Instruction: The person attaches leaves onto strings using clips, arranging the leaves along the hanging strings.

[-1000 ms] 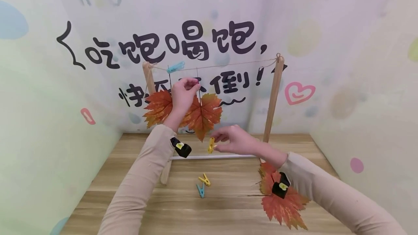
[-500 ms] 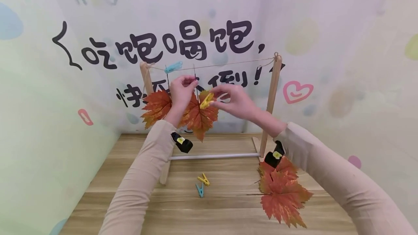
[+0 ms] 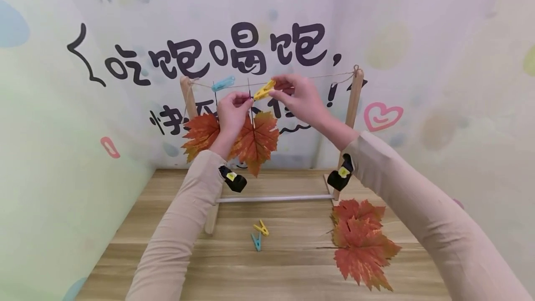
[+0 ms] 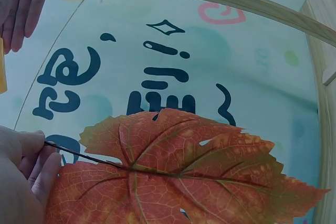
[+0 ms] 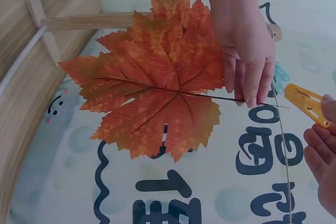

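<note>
Sleeves: beige sleeves (image 3: 167, 226) on both forearms, a black wrist camera (image 3: 234, 181) at the left cuff, a second black camera (image 3: 340, 175) at the right.
Tabletop, right: wood-grain table (image 3: 301, 273); two loose maple leaves (image 3: 365, 250), red-orange, overlapping, near the foot of the right post.
Tabletop, middle: blue clothespin (image 3: 257, 242) and yellow clothespin (image 3: 262, 228) lie just beside each other.
Left hand: left hand (image 3: 234, 111) pinches the dark stem (image 5: 223, 98) of the stemmed maple leaf (image 3: 257, 140) between thumb and fingers; the blade hangs below the hand, mottled orange and green.
Right hand: right hand (image 3: 303, 99) pinches the raised yellow clothespin (image 3: 264, 90) by its handle end, thumb against fingers; the peg's nose points at the stem, just beside the twine.
Twine: thin twine (image 3: 330, 75) runs post to post; in the right wrist view the stem's tip crosses it. Contact between stem and twine: cannot tell.
Hung leaf: another maple leaf (image 3: 202, 134) hangs left of the pinched stem, under a light-blue clothespin (image 3: 223, 83) on the twine; partly hidden by the left hand.
Frame: wooden left post (image 3: 188, 99) and right post (image 3: 354, 94), joined low by a white rod (image 3: 276, 198).
Backdrop: pale wall (image 3: 459, 82), coloured spots, black Chinese lettering, a pink heart (image 3: 383, 117).
</note>
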Demonstrator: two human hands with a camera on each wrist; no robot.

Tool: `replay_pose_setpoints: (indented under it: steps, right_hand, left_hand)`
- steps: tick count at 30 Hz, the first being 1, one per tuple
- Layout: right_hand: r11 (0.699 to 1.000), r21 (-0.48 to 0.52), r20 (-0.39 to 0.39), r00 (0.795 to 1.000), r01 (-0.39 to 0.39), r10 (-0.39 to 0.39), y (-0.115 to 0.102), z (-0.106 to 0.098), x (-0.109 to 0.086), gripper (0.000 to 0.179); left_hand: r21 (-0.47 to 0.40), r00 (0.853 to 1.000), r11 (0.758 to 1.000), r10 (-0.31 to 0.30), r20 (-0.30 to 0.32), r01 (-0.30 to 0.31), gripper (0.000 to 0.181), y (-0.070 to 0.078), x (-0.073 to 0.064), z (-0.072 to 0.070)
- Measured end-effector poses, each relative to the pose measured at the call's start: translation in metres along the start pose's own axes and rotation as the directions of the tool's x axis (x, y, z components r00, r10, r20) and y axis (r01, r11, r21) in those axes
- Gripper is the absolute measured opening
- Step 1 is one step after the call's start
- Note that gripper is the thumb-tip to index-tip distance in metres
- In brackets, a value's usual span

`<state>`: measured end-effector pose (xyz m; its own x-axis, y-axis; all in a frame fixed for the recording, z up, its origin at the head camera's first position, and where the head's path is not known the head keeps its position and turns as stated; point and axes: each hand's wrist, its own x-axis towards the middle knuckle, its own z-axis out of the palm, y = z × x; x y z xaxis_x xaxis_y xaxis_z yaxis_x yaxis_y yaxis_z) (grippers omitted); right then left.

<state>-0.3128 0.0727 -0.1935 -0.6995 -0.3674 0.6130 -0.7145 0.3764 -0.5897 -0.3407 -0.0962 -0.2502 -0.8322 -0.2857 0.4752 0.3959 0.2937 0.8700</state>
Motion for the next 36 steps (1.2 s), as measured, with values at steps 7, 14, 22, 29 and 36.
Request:
replay_pose_setpoints:
  steps: [7, 14, 22, 29, 36]
  right_hand:
    - [0.994, -0.094, -0.053, 0.997, 0.056, -0.061, 0.002, -0.003, 0.022, 0.025]
    - [0.986, -0.166, -0.086, 0.995, 0.027, -0.041, 0.005, 0.002, 0.037, 0.02]
    - [0.984, -0.176, -0.148, 0.989, -0.022, -0.004, 0.011, 0.007, 0.046, 0.017]
    - [0.982, -0.186, -0.145, 0.989, -0.038, 0.011, 0.014, 0.013, 0.049, 0.017]
    - [0.981, -0.19, -0.134, 0.991, -0.044, 0.018, 0.013, 0.016, 0.052, 0.018]
  left_hand:
    - [0.043, 1.0, 0.999, 0.005, -0.006, -0.005, 0.018, 0.004, 0.0, 0.001]
    - [0.063, 1.0, 0.998, 0.01, -0.007, -0.009, 0.018, 0.003, 0.0, 0.002]
    - [0.064, 1.0, 0.998, 0.03, -0.007, -0.029, 0.017, 0.003, 0.003, 0.003]
    - [0.05, 1.0, 0.998, 0.026, -0.009, -0.025, 0.016, -0.002, 0.004, 0.002]
    - [0.041, 0.999, 0.998, 0.038, -0.016, -0.037, 0.015, -0.005, 0.004, 0.002]
